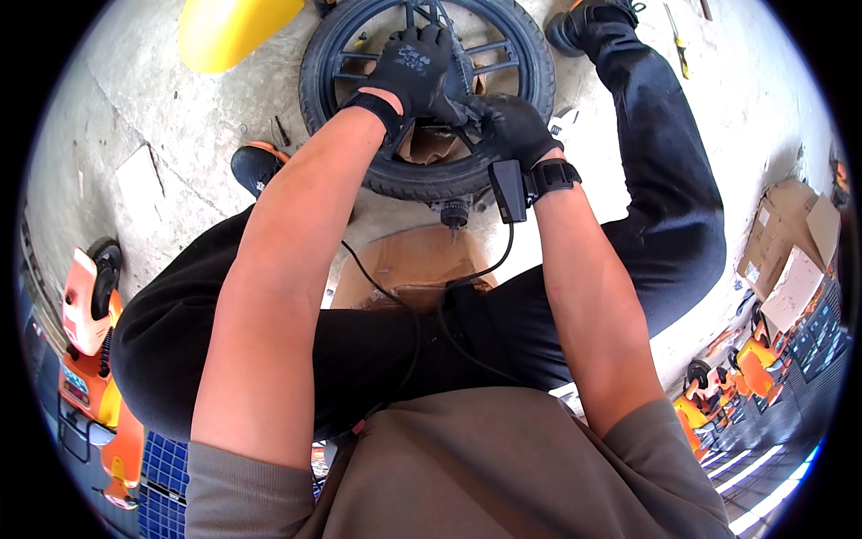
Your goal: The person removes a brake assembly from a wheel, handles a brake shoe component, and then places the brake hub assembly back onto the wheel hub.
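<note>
A black spoked wheel with its tire (321, 72) lies on its side between my legs, with brown cardboard (427, 147) visible through it. My left hand (411, 70) in a black glove is over the upper middle of the wheel, fingers curled onto a dark part that I cannot make out. My right hand (519, 128), also gloved, is closed at the right of the hub, close to my left fingertips; what it grips is hidden. A small dark fitting (453, 214) shows below the tire, above a cardboard sheet (400, 260).
A yellow panel (224, 31) lies at the upper left, a screwdriver (681, 54) at the upper right, small tools (280, 130) beside the tire. Orange and yellow ride-on vehicles (90, 341) stand at the left and lower right (754, 373). Flattened cardboard boxes (781, 234) lie at the right.
</note>
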The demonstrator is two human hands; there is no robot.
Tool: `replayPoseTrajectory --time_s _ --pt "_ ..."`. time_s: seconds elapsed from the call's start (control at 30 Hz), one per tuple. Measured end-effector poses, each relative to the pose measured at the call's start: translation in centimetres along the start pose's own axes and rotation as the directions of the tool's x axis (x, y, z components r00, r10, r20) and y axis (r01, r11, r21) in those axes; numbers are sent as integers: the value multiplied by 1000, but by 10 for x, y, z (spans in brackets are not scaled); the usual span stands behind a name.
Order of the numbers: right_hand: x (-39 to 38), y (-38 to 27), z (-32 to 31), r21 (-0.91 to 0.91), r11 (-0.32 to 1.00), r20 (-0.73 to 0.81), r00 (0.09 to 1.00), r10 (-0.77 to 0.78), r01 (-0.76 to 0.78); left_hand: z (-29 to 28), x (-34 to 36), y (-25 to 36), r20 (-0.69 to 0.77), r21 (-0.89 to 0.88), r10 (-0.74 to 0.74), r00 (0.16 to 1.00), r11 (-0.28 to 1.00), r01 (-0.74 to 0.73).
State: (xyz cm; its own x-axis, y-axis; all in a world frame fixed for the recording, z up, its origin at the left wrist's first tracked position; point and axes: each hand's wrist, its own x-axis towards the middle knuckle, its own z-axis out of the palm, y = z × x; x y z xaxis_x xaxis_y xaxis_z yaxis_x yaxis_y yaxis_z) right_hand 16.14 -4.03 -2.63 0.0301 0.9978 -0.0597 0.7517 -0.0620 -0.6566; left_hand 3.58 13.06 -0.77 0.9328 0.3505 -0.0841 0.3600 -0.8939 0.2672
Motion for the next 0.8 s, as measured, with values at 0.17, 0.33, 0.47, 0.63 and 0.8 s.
replayPoseTrajectory --time_s 0.17,0.33,0.47,0.63,0.8 --pt "9 10 12 240 958 -55 983 178 -160 3 -1 -2 -35 5 22 999 1000 -21" --pt "13 16 12 201 950 23 971 239 -238 3 -1 0 -18 27 -1 1000 1000 2" --pt "21 5 7 620 519 186 753 631 -588 7 -1 -2 -67 40 28 997 999 -25" --pt "21 -4 1 622 530 180 763 621 -577 13 -2 0 -78 14 11 997 1000 -10" --pt "25 -12 -6 540 620 167 795 584 -569 23 -7 -1 -171 110 26 985 994 -7"
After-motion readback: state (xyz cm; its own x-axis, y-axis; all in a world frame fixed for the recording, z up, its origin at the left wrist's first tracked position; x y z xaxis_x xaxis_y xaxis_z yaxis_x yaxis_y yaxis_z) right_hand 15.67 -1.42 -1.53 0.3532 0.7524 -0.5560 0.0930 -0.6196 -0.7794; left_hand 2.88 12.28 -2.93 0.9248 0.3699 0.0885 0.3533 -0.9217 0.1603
